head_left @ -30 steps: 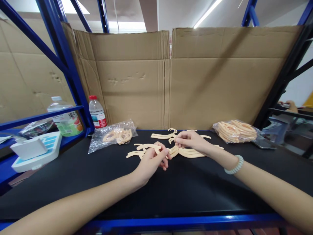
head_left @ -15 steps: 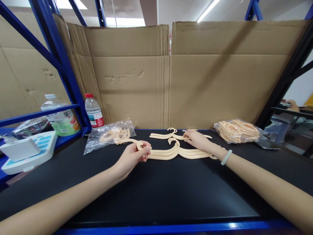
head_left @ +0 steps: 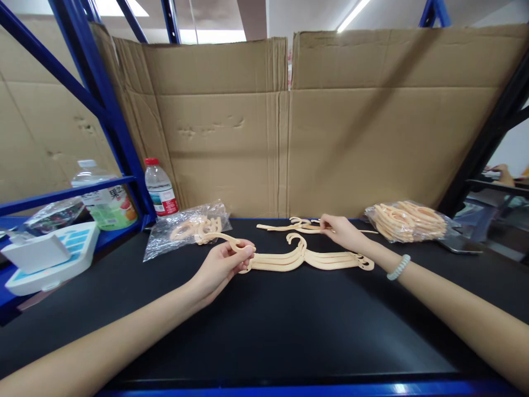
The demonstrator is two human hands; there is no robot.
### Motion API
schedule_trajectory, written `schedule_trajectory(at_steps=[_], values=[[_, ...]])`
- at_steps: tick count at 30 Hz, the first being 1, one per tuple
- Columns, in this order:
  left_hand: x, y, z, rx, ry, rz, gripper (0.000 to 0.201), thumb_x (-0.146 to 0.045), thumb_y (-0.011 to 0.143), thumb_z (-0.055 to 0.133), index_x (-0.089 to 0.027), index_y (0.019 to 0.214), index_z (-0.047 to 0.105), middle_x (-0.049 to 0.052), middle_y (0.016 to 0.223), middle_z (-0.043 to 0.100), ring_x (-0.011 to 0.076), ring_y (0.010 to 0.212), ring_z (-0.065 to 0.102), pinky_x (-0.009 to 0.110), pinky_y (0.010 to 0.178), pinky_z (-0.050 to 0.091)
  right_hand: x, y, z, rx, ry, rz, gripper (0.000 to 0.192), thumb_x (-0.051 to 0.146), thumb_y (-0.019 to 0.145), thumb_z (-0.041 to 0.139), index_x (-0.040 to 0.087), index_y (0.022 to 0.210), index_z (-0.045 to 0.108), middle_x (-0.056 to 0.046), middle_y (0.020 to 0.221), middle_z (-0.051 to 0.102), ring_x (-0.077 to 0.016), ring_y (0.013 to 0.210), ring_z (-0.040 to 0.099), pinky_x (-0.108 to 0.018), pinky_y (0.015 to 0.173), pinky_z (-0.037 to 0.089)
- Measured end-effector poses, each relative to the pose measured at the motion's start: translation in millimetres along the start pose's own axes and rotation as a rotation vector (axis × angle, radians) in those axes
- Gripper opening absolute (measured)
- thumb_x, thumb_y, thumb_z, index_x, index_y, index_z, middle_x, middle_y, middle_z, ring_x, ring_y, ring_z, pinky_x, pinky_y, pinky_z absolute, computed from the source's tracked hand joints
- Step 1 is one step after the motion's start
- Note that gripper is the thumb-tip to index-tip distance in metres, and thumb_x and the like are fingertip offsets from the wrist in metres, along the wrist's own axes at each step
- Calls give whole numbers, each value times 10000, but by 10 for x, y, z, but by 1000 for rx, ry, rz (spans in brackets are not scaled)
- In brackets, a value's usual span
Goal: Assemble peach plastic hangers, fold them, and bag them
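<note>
My left hand (head_left: 229,263) is closed in a pinch on a beige hanger piece (head_left: 222,237), whose curved end reaches toward a clear plastic bag. Just right of those fingers lies a stack of beige clothes hangers (head_left: 281,262), hooks pointing away from me. Farther back, my right hand (head_left: 342,232) has its thumb and fingers closed on a beige hanger (head_left: 314,228), slightly lifted at its middle. Other hangers (head_left: 275,227) lie beside and under it. The fingertips partly hide where each hand grips.
On the left are the clear bag (head_left: 165,240) with beige pieces, a red-capped bottle (head_left: 161,190), a larger juice bottle (head_left: 109,207) and a white-and-blue tray (head_left: 85,251). A bag of hangers (head_left: 407,221) and a phone (head_left: 460,242) lie right. Cardboard (head_left: 223,149) walls the back of the black table (head_left: 281,325).
My right hand has closed on a hanger in the back group and shifted slightly right, raising and tilting it. My left hand stays nearly still with its piece. The view has turned slightly.
</note>
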State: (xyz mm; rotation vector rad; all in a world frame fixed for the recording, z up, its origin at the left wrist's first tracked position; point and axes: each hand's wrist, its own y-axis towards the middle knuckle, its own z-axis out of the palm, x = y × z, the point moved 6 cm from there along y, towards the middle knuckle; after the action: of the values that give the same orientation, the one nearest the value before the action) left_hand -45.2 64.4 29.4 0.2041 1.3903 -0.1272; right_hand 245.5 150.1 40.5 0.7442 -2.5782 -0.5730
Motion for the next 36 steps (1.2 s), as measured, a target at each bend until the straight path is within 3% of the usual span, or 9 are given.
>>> schedule_trajectory(at_steps=[2, 6, 9, 14, 19, 26, 32, 36], values=[[22, 3, -10, 0, -22, -5, 265, -302, 694, 806, -129, 821, 649, -14, 707, 559, 50, 595, 462, 159, 590, 407, 48, -42, -151, -53, 41, -2, 62, 145, 811, 526, 197, 844, 529, -23, 774, 653, -181, 725, 626, -287, 687, 464], [47, -1, 22, 43, -59, -3, 242, -293, 712, 797, -138, 814, 643, -21, 680, 547, 47, 592, 467, 145, 585, 407, 219, -192, -443, -126, 182, -28, 204, 265, 863, 516, 202, 1050, 569, -53, 901, 697, -213, 836, 657, -337, 778, 504], [55, -9, 67, 93, -94, -9, 232, -274, 714, 797, -136, 789, 626, -18, 678, 542, 51, 599, 467, 138, 570, 402, 386, -345, -546, -129, 177, -63, 206, 308, 901, 487, 198, 1027, 608, -64, 945, 699, -207, 826, 652, -322, 747, 511], [91, -21, 77, 140, -174, -46, 240, -257, 708, 804, -140, 800, 616, -11, 685, 544, 61, 628, 479, 142, 603, 422, 564, -516, -514, -100, 130, -112, 209, 329, 932, 468, 187, 926, 622, -41, 808, 673, -159, 661, 601, -269, 616, 482], [115, -14, 43, 167, -222, -59, 207, -247, 734, 786, -138, 788, 619, -7, 660, 528, 73, 641, 486, 163, 632, 438, 640, -558, -490, -86, 181, -143, 198, 342, 937, 477, 202, 928, 616, -43, 850, 668, -165, 729, 617, -260, 652, 492], [152, -67, 131, 246, -311, -146, 169, -206, 732, 782, -139, 785, 636, 39, 934, 586, 86, 706, 552, 216, 678, 492, 779, -585, -468, -41, 173, -158, 241, 358, 941, 447, 198, 872, 612, -43, 775, 642, -171, 678, 591, -276, 623, 473], [157, -83, 177, 268, -329, -158, 179, -192, 719, 791, -128, 775, 634, 26, 771, 581, 105, 697, 582, 217, 681, 509, 796, -606, -466, -48, 155, -164, 209, 325, 946, 442, 203, 902, 606, -34, 793, 633, -169, 686, 579, -283, 633, 449], [173, -78, 159, 234, -369, -182, 191, -181, 708, 797, -120, 780, 632, 31, 767, 595, 119, 718, 606, 230, 710, 528, 803, -613, -459, -68, 148, -170, 183, 309, 943, 461, 201, 917, 606, -33, 801, 629, -169, 700, 580, -288, 643, 451]])
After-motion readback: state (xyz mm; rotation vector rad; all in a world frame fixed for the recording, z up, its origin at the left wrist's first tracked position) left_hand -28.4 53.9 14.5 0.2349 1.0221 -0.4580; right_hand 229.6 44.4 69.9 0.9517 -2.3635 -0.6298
